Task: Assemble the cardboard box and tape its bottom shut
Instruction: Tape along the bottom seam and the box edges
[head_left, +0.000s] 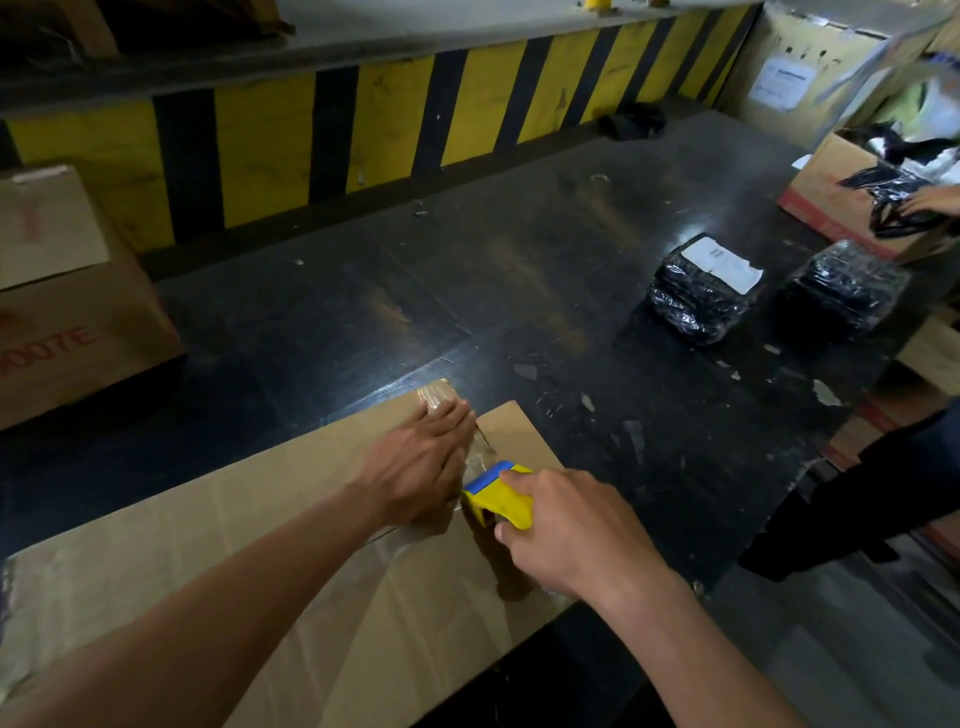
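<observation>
A brown cardboard box (218, 561) lies with its flaps up on the dark table, reaching from the lower left to the middle. Clear tape (436, 395) shines at the far end of the flap seam. My left hand (421, 467) lies flat on the flaps with straight fingers, pressing beside the seam. Just right of it, my right hand (571, 535) grips a yellow and blue tape dispenser (501, 493) that rests on the seam.
Two black wrapped parcels (701, 291) (844, 291) sit at the right of the table (415, 291). A printed carton (67, 312) stands at the left. Another person's hand (932, 200) handles black bags in an open box (831, 208) at the far right. A striped wall runs behind.
</observation>
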